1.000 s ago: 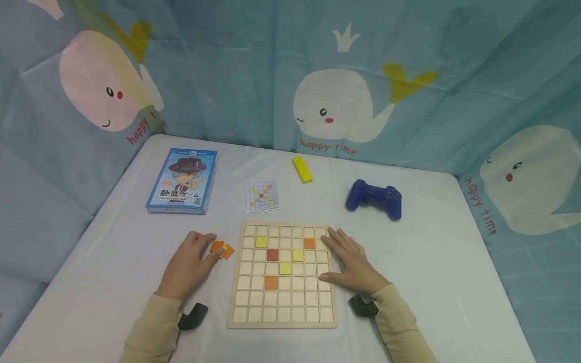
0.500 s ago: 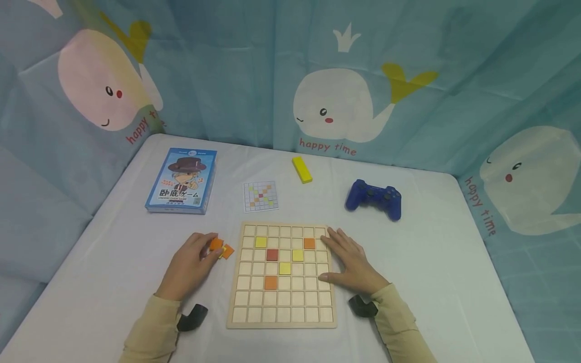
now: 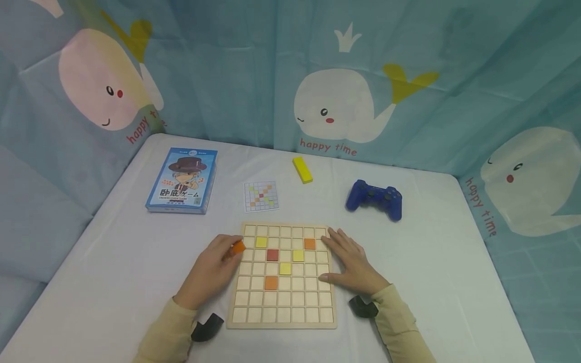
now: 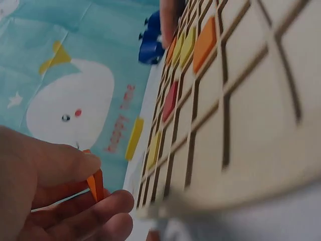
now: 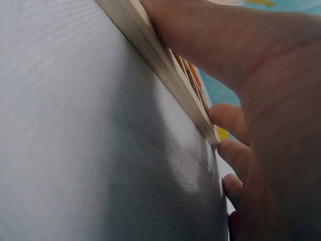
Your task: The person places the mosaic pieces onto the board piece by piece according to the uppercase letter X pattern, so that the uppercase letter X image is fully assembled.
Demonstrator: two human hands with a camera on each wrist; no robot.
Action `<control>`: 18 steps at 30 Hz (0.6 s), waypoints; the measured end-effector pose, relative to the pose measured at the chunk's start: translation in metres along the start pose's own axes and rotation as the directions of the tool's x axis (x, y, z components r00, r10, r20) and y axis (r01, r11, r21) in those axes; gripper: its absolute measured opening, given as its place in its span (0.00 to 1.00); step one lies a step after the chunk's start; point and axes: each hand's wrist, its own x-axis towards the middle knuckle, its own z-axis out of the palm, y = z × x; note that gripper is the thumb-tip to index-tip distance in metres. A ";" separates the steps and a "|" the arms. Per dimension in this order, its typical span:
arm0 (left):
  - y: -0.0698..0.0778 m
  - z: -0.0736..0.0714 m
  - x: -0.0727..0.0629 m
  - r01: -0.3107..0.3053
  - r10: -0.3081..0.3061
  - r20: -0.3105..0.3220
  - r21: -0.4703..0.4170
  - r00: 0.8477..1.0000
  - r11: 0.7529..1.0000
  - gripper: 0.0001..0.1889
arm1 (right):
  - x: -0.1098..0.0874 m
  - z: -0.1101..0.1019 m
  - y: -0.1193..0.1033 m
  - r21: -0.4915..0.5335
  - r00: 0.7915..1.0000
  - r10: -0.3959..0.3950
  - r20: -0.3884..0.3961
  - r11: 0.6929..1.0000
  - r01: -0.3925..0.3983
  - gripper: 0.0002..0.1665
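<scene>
Square gridded board of pale wood (image 3: 283, 299) laid on white-covered bench (image 3: 454, 262). Its right edge touched by right hand (image 3: 354, 259), fingers spread, nothing gripped. Thin orange tile (image 3: 239, 247) pinched in left hand (image 3: 212, 270) by board's left edge. Farther: blue game controller (image 3: 374, 198), printed grid card (image 3: 262, 196), yellow oblong block (image 3: 302, 170).
</scene>
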 end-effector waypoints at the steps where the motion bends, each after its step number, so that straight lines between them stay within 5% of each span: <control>1: 0.005 0.003 0.000 -0.027 0.027 0.004 -0.014 1.000 1.000 0.20 | 0.000 0.000 0.000 0.000 1.000 0.004 0.003 1.000 -0.004 0.55; 11: 0.044 0.039 -0.001 -0.249 0.253 0.062 -0.070 0.965 0.966 0.19 | -0.002 0.000 0.000 -0.004 1.000 -0.002 -0.009 1.000 0.002 0.56; 18: 0.062 0.061 -0.004 -0.325 0.327 0.136 -0.035 0.935 0.945 0.15 | -0.001 0.000 0.000 -0.016 1.000 -0.019 -0.019 1.000 0.018 0.55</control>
